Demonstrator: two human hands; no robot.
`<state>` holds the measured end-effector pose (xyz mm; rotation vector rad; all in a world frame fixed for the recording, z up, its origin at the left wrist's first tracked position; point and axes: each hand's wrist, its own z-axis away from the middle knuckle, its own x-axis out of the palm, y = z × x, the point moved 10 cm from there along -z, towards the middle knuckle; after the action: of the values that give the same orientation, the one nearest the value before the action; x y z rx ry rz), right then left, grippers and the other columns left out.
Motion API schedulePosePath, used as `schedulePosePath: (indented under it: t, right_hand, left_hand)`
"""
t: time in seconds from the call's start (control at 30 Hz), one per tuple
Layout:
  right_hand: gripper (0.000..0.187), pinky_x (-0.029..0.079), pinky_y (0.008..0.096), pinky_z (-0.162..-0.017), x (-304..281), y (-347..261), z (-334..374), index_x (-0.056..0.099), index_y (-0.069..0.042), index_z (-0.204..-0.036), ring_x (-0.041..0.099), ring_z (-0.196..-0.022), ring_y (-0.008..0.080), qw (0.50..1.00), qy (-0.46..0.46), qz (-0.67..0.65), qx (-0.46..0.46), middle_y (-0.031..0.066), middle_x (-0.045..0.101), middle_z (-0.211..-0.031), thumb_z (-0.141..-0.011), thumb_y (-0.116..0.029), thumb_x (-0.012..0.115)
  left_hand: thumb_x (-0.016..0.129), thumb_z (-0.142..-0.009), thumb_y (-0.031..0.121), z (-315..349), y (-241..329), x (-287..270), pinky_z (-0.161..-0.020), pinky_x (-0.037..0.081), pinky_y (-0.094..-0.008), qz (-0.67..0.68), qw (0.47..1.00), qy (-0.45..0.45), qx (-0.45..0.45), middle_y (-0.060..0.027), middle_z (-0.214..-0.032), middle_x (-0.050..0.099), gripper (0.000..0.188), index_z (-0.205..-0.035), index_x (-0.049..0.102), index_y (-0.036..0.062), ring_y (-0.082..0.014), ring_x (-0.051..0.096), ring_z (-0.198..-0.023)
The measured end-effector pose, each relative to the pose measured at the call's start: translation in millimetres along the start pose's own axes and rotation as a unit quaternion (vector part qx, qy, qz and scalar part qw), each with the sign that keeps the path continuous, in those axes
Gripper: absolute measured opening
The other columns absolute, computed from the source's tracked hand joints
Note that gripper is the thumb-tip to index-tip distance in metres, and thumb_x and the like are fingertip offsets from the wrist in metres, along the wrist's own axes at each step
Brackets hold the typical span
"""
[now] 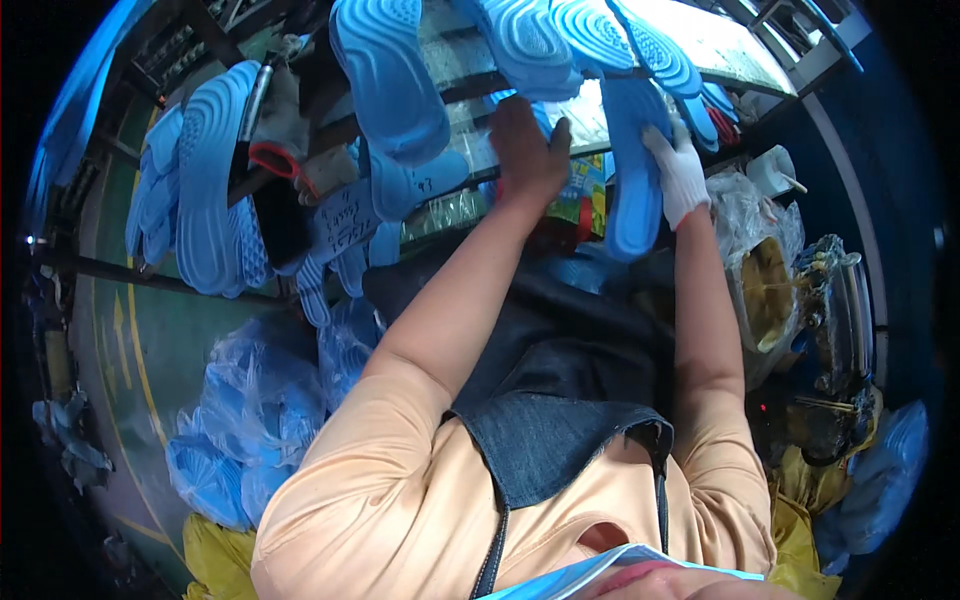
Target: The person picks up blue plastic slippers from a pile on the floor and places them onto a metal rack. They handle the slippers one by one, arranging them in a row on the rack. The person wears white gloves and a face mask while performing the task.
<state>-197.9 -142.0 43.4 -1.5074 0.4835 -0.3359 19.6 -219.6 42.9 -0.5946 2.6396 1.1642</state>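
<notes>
My right hand (678,172), in a white knit glove, grips the edge of a blue shoe insole (634,185) that hangs lengthwise in front of me. My bare left hand (528,155) is raised just below another ridged blue insole (522,45) on the rack. Its thumb stands apart from the fingers, and I see nothing held in it. Close by on the left hangs a large blue insole (392,75). More insoles (625,40) lie along the lit upper shelf.
Stacked insoles (215,175) and a work glove (280,125) sit at the left of the rack. Clear bags of blue pieces (250,410) stand at lower left. A clear plastic bag (765,240), a white roll (775,172) and yellow bags (800,510) are on the right.
</notes>
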Motion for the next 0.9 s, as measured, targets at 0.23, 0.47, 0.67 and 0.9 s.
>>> schedulePosePath:
  t: [0.23, 0.47, 0.67, 0.9]
  right_hand:
    - [0.057, 0.046, 0.0401, -0.094, 19, 35, -139, 0.056, -0.004, -0.129, 0.060, -0.111, 0.0343, 0.857, -0.063, 0.507, -0.067, 0.0222, 0.062, -0.121, -0.089, -0.045, 0.059]
    - [0.070, 0.040, 0.0450, -0.101, 17, -2, -100, 0.057, 0.000, -0.128, 0.055, -0.119, 0.0399, 0.839, 0.013, 0.538, -0.075, 0.0278, 0.056, -0.127, -0.087, -0.057, 0.055]
    - [0.053, 0.043, 0.0405, -0.099, -15, -40, 7, 0.057, -0.002, -0.126, 0.056, -0.116, 0.0364, 0.899, -0.031, 0.417, -0.131, 0.0235, 0.058, -0.123, -0.087, -0.037, 0.064]
    - [0.032, 0.047, 0.0324, -0.090, -102, -116, 167, 0.061, 0.001, -0.115, 0.060, -0.102, 0.0228, 0.919, -0.027, 0.347, -0.184, 0.0123, 0.062, -0.107, -0.086, -0.014, 0.064]
  left_hand:
    - [0.069, -0.077, 0.053, -4, -13, 41, -0.101, 0.033, -0.0570, -0.241, 0.958, -0.148, -0.052, -0.0278, -0.131, 0.045, 0.078, -0.126, 0.051, -0.0038, -0.0440, 0.039, -0.124]
    - [0.066, -0.076, 0.033, -8, -29, 44, -0.103, 0.035, -0.0520, -0.223, 0.949, -0.222, -0.035, -0.0287, -0.125, 0.049, 0.065, -0.126, 0.051, -0.0062, -0.0433, 0.044, -0.119]
    - [0.062, -0.075, 0.023, -7, -66, 41, -0.101, 0.038, -0.0509, -0.122, 0.973, -0.192, -0.051, -0.0289, -0.114, 0.055, 0.058, -0.123, 0.048, -0.0066, -0.0461, 0.048, -0.113]
    - [0.052, -0.070, 0.004, 38, 66, 21, -0.093, 0.048, -0.0429, 0.460, 0.747, -0.432, -0.209, -0.0224, -0.135, 0.049, 0.085, -0.150, 0.024, 0.0052, -0.0369, 0.055, -0.119]
